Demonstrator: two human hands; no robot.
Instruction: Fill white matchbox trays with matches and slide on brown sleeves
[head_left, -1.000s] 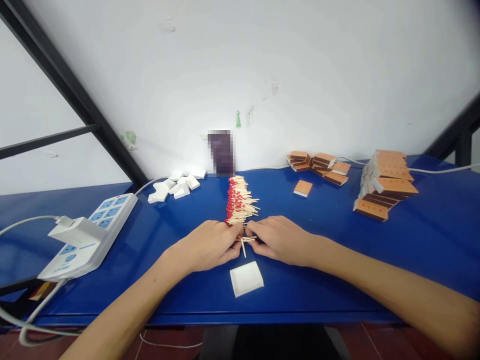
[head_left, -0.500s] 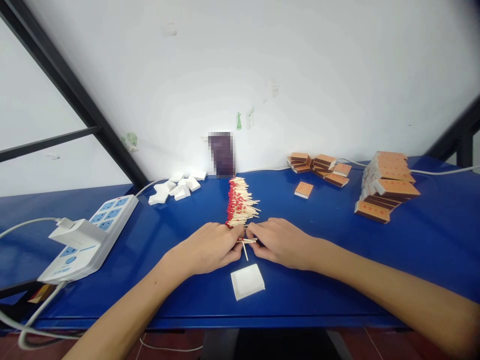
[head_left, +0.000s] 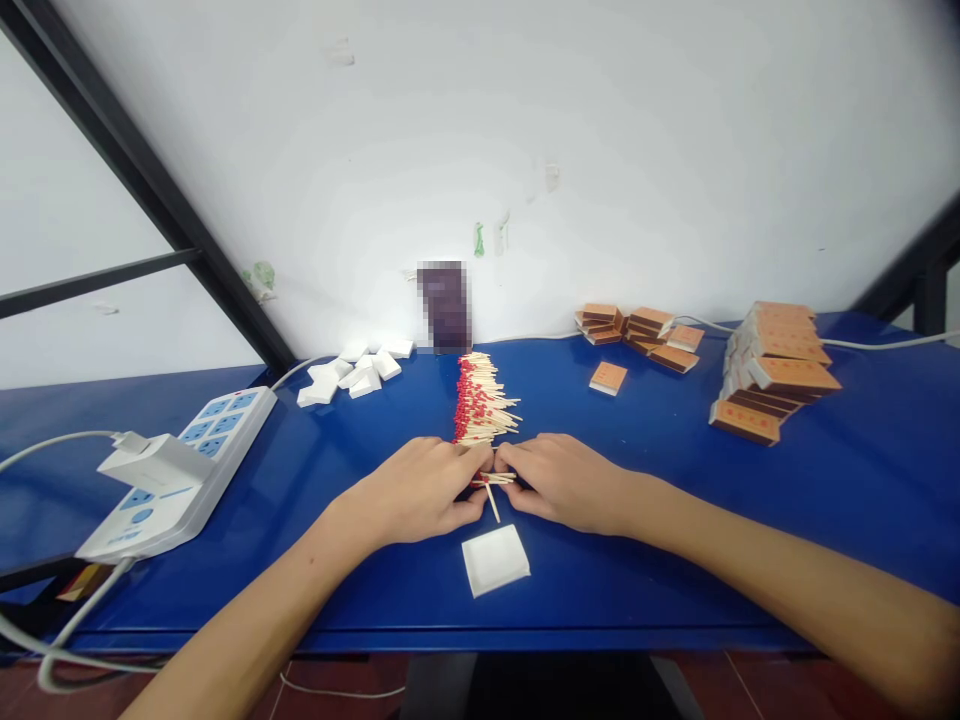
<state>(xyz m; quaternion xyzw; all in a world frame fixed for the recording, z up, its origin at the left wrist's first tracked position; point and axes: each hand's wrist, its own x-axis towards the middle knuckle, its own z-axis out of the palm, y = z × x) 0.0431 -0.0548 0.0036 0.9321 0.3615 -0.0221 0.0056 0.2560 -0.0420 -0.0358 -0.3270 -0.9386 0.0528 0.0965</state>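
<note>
Blue glossy bench (head_left: 390, 600), white wall (head_left: 675, 150) behind. At left, a white plastic power strip (head_left: 214, 445) with blue sockets, then heaped small white rectangular boxes (head_left: 322, 386). The left hand (head_left: 420, 490), nearly closed, pinches red-headed wooden matches (head_left: 496, 479) beyond a shallow white tray (head_left: 496, 561); the right hand (head_left: 562, 482), likewise curled, holds their bare ends. Rightmost, stacked orange-and-brown matchboxes (head_left: 787, 375).

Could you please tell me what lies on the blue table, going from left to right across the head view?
Power strip → cluster of white boxes → heap of matches → smaller group of matchboxes → large stack of matchboxes.
</note>
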